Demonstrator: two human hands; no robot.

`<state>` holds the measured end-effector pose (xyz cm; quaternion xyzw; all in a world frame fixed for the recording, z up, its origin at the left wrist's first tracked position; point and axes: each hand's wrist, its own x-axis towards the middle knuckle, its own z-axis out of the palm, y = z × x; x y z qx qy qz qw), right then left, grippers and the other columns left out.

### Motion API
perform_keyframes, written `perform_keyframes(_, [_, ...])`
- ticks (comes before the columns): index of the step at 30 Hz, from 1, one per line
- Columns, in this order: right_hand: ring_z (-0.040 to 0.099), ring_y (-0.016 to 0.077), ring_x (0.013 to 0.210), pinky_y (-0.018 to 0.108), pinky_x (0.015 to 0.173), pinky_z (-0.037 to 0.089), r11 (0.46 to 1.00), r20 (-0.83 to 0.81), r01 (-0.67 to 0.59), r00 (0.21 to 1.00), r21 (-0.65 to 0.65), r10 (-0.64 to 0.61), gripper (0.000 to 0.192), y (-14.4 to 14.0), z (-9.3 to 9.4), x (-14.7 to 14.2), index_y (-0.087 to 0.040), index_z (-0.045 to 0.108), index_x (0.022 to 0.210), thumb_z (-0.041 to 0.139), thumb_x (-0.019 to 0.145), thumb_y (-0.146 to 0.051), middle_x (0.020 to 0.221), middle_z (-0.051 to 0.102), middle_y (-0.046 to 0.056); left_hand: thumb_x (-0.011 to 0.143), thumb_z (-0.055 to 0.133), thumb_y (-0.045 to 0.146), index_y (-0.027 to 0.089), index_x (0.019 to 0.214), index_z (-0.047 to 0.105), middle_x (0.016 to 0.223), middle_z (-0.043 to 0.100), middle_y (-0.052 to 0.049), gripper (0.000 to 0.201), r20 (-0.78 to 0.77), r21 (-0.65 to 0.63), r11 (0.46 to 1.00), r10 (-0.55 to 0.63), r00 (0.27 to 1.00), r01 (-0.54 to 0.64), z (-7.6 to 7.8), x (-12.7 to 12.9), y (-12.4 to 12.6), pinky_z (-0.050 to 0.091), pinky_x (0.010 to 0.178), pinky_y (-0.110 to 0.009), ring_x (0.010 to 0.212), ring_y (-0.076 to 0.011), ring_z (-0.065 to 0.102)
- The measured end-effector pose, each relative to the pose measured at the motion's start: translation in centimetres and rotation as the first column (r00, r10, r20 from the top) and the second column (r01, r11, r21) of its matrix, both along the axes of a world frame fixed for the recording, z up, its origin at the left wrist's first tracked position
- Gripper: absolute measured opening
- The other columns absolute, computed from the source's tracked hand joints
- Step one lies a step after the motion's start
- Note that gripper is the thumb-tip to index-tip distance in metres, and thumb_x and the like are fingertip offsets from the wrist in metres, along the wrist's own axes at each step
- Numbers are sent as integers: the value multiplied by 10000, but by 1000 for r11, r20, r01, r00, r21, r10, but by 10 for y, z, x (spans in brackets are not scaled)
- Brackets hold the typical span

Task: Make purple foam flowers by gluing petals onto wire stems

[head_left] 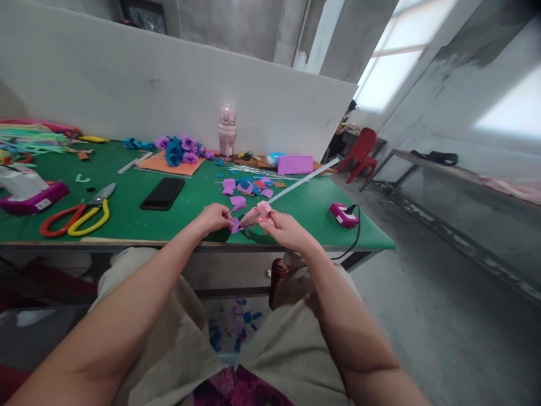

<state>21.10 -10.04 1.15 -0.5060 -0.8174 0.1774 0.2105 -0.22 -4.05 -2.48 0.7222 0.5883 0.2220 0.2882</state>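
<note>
Near the table's front edge, my left hand [216,219] pinches a small purple paper petal [235,225]. Closed around a pink glue gun [258,215] is my right hand [287,228]; a red light glows on the gun's side. A long clear glue stick [304,180] sticks out of the gun's back, up to the right. The gun's nozzle points left and is close to the petal; whether they touch I cannot tell. Just behind lie another purple petal [238,203] and a scatter of purple, blue and red paper pieces [249,186].
On the green table [203,197] lie a black phone [163,193], red-and-yellow-handled scissors [80,214], paper flowers [180,149] on an orange sheet and a purple paper roll [295,164]. A pink bottle [227,132] stands by the white panel [169,84]. A magenta power socket [344,215] with a cord sits right.
</note>
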Motion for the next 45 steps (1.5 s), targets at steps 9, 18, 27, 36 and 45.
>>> perform_keyframes(9, [562,159,726,239,645,379,1000,5,-3,1000,4,3,228,1,-1,0,-144,576,904,431,856,-314,833,645,68,529,644,279,170,522,582,505,551,21,126,-6,9,1000,-5,1000,5,-1,-1,1,294,482,-233,538,-123,473])
perform_keyframes(18, [553,155,712,241,642,376,1000,9,-7,1000,2,7,217,-1,1,0,-144,564,903,420,857,-299,834,638,69,538,644,269,172,532,579,511,553,21,117,-8,10,1000,-4,1000,4,-4,-2,3,296,484,-234,537,-121,470])
perform_keyframes(27, [565,167,732,250,652,382,1000,24,10,1000,-15,-10,225,-1,1,-1,-145,571,892,424,856,-311,854,644,82,534,642,274,171,529,578,514,556,20,121,0,2,1000,0,1000,0,-2,-1,2,308,493,-236,544,-125,477])
perform_keyframes(36, [512,115,535,241,533,375,994,-160,58,984,-95,-72,215,0,4,10,-155,558,762,464,829,-336,735,625,47,541,636,231,159,512,563,480,524,24,107,37,1,1000,-7,999,7,-1,0,-1,274,465,-226,501,-107,442])
perform_keyframes(45, [389,34,396,174,354,320,866,-725,-245,665,-436,-177,340,16,-5,37,-199,521,986,628,718,-380,863,643,35,561,681,284,164,561,518,396,359,75,202,381,-267,963,74,921,33,9,0,-9,75,375,-217,330,-35,218])
